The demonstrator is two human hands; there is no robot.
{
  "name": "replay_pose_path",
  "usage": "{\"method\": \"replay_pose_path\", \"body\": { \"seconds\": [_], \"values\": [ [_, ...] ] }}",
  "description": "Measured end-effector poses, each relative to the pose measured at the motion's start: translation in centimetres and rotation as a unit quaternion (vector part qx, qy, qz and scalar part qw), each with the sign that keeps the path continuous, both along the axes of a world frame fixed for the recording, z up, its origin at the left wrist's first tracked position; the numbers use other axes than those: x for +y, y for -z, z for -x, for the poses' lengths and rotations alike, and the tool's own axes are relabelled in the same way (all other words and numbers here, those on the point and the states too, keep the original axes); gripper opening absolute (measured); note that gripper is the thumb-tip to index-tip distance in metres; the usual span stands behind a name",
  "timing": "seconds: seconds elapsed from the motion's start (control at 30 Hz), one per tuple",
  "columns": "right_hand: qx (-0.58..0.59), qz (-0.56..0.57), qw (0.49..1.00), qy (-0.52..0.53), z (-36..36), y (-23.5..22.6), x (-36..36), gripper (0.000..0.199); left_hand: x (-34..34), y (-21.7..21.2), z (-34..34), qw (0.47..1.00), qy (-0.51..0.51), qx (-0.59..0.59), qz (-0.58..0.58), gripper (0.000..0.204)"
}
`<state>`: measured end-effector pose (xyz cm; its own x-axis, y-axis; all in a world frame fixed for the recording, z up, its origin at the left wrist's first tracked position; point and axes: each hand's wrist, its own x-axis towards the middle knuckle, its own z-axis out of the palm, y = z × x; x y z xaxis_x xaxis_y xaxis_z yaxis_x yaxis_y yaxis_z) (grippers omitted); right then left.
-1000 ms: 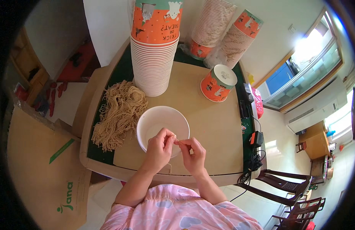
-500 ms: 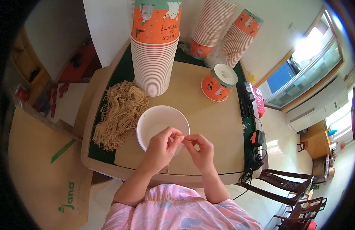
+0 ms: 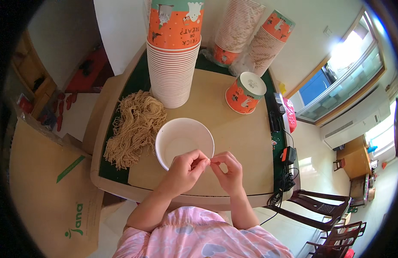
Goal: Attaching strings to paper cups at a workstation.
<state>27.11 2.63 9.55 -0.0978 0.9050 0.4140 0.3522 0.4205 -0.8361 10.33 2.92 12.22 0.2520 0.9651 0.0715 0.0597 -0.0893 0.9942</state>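
A white-lined paper bucket (image 3: 180,138) stands with its mouth up near the front of the table. My left hand (image 3: 184,171) is in front of its near rim, thumb and forefinger pinched together. My right hand (image 3: 229,173) is just to the right, also in a pinch, its fingertips meeting those of the left. What they pinch is too small to make out. A tangled heap of beige cord (image 3: 136,129) lies left of the bucket. Behind it rises a tall stack of nested paper buckets (image 3: 171,77), orange and green at the top.
One orange paper bucket (image 3: 244,96) stands upside down at the back right. Two more stacks (image 3: 240,26) lean by the wall, partly in clear plastic. Power strips (image 3: 275,116) and black cables (image 3: 285,182) run along the right edge. A big cardboard box (image 3: 48,189) stands at the left.
Both pinched hands have shifted slightly right and toward me. The bucket has slid a little to the right. The heap of cord and the stacks have stayed put.
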Motion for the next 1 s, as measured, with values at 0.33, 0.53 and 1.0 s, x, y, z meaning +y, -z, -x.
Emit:
{"method": "replay_pose_path", "body": {
  "seconds": [0.33,0.53,1.0],
  "values": [
    [0.048,0.037,0.998,-0.008,-0.8,2.7,-0.2,0.013,-0.2,-0.7,-0.3,0.999,0.004,-0.051,0.009,0.012],
    [0.029,0.031,0.999,-0.002,-1.0,3.2,-0.1,0.012,-0.7,-1.9,0.5,0.997,0.004,-0.072,0.003,0.013],
    [0.006,0.199,0.971,-0.128,-6.3,0.2,8.3,0.009,0.7,-2.4,7.0,0.985,-0.023,-0.156,0.064,0.015]
  ]
}}
